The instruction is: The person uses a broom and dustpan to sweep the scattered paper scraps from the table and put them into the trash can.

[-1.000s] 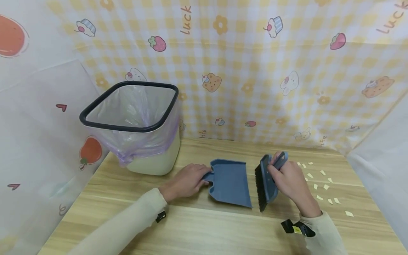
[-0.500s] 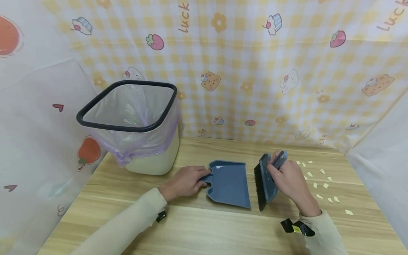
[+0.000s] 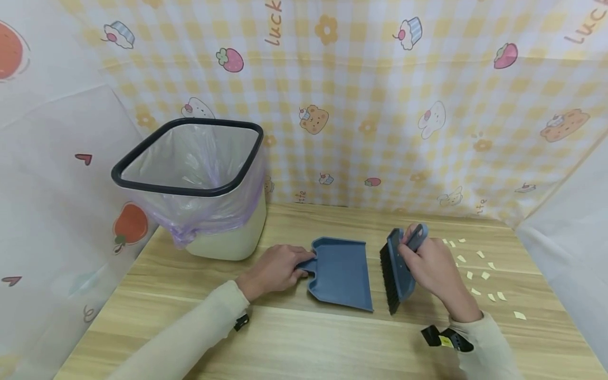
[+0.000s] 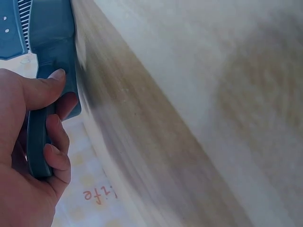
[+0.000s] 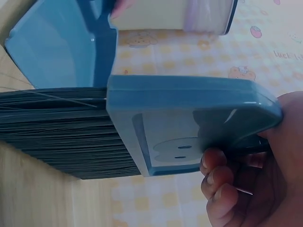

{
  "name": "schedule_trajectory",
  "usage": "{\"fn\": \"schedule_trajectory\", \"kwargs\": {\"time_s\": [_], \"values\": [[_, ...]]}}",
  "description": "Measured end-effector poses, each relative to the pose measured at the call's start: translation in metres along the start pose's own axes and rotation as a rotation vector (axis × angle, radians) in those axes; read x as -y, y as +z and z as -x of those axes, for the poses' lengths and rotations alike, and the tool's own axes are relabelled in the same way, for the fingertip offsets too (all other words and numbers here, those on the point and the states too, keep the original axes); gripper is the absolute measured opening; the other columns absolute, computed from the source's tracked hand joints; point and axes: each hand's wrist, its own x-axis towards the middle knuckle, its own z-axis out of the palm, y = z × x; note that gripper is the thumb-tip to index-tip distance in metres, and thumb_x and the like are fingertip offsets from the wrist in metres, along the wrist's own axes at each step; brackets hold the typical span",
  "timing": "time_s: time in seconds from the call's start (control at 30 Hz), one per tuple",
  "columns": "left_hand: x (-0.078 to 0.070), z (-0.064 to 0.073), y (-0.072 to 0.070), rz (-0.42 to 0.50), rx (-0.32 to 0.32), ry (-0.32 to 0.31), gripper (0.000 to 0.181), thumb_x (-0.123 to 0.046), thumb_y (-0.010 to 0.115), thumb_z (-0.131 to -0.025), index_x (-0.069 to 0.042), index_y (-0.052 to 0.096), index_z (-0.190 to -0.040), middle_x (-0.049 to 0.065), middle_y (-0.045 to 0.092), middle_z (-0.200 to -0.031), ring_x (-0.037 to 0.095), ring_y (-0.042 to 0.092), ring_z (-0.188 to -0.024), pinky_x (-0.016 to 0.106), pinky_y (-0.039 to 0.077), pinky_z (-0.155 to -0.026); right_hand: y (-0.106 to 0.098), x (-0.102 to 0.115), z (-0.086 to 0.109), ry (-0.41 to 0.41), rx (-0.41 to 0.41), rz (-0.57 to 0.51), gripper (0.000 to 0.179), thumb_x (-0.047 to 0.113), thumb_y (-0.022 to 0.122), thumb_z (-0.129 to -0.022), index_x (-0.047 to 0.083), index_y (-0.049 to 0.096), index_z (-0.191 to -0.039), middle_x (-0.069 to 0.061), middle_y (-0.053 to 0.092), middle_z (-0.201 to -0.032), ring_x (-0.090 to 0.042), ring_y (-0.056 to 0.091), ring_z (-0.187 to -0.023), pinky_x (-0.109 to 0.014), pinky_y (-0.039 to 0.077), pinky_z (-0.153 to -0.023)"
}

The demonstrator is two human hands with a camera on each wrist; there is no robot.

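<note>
A blue dustpan (image 3: 343, 273) lies on the wooden table, its open edge facing right. My left hand (image 3: 277, 268) grips its short handle; in the left wrist view the fingers curl round that handle (image 4: 39, 142). Just right of the dustpan, a small blue hand brush (image 3: 401, 266) with dark bristles (image 5: 61, 132) stands on its bristles, a narrow gap from the pan's edge. My right hand (image 3: 433, 269) holds the brush by its handle. Several pale paper scraps (image 3: 485, 275) lie scattered beyond the right hand. No scrap shows in the dustpan.
A cream trash bin (image 3: 228, 245) with a black rim and a purple-tinted liner bag (image 3: 204, 211) stands at the back left of the table (image 3: 304, 343). A patterned cloth (image 3: 370, 95) hangs behind the table, and white sheets flank both sides.
Both hands keep their hold and barely move. The dustpan has tilted slightly up and come back down, with a small shift left. The scene shifts a little with the head camera.
</note>
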Motion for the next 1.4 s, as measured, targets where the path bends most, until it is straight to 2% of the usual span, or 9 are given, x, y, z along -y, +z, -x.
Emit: {"fn": "schedule_trajectory", "kwargs": {"time_s": [0.17,0.4,0.53,0.7,0.77,0.87,1.07,1.4], "values": [[0.000,0.000,0.001,-0.002,0.002,-0.007,0.038,-0.009,0.078,-0.098,-0.003,0.077,-0.136,0.008,0.079,-0.128,0.026,0.077,-0.114,0.043,0.064,-0.092,-0.015,-0.008,-0.001,-0.018,-0.003,0.035,0.011,0.014,0.059,-0.108,0.010,0.066,-0.100,0.002,0.062,-0.069,-0.016,0.057,-0.058,-0.034,0.046,-0.054],[0.003,-0.001,0.002,0.017,0.012,-0.014,0.038,-0.007,0.077,-0.097,-0.003,0.077,-0.135,0.010,0.079,-0.128,0.027,0.078,-0.113,0.044,0.064,-0.090,-0.054,-0.033,-0.006,-0.013,0.005,0.150,0.016,0.018,0.060,-0.108,0.004,0.067,-0.109,-0.004,0.071,-0.078,-0.018,0.060,-0.064,-0.039,0.048,-0.057],[0.003,-0.001,0.001,0.023,0.011,-0.012,0.038,-0.006,0.077,-0.097,-0.002,0.077,-0.135,0.010,0.079,-0.128,0.028,0.077,-0.114,0.044,0.064,-0.090,-0.078,-0.050,-0.010,-0.008,-0.003,0.195,0.015,0.016,0.059,-0.109,0.003,0.066,-0.108,-0.005,0.069,-0.075,-0.019,0.059,-0.061,-0.039,0.047,-0.055],[0.004,0.000,0.002,0.032,0.000,-0.008,0.038,-0.004,0.076,-0.096,0.000,0.077,-0.134,0.012,0.079,-0.127,0.029,0.078,-0.113,0.044,0.064,-0.089,-0.098,-0.076,-0.017,-0.082,-0.011,0.302,0.010,0.010,0.059,-0.107,0.001,0.062,-0.105,0.000,0.058,-0.064,-0.017,0.053,-0.053,-0.039,0.044,-0.050],[0.004,0.000,0.002,0.038,0.004,-0.014,0.038,-0.005,0.076,-0.097,-0.001,0.077,-0.135,0.012,0.079,-0.128,0.029,0.077,-0.114,0.044,0.064,-0.090,-0.102,-0.085,-0.019,-0.110,-0.005,0.336,0.008,0.009,0.061,-0.106,0.001,0.060,-0.104,0.001,0.054,-0.061,-0.017,0.050,-0.052,-0.040,0.043,-0.050],[0.003,0.000,0.002,0.037,0.007,-0.018,0.038,-0.005,0.076,-0.097,-0.001,0.077,-0.135,0.011,0.078,-0.129,0.029,0.077,-0.115,0.044,0.064,-0.091,-0.104,-0.095,-0.021,-0.110,0.020,0.364,0.009,0.010,0.062,-0.106,0.003,0.058,-0.103,0.002,0.049,-0.059,-0.017,0.047,-0.050,-0.039,0.040,-0.048],[0.003,0.000,0.002,0.041,0.011,-0.021,0.038,-0.005,0.077,-0.097,-0.001,0.077,-0.135,0.012,0.078,-0.129,0.029,0.077,-0.115,0.045,0.064,-0.092,-0.102,-0.110,-0.030,-0.131,0.028,0.400,0.009,0.010,0.068,-0.103,0.003,0.063,-0.100,0.002,0.053,-0.059,-0.018,0.049,-0.052,-0.041,0.042,-0.049],[0.004,0.000,0.003,0.034,0.027,-0.028,0.039,-0.008,0.078,-0.098,-0.002,0.076,-0.137,0.010,0.078,-0.130,0.028,0.077,-0.115,0.044,0.063,-0.094,-0.090,-0.119,-0.047,-0.224,-0.058,0.461,0.013,0.011,0.078,-0.097,0.012,0.066,-0.093,0.003,0.053,-0.061,-0.020,0.052,-0.055,-0.050,0.047,-0.051]]}}
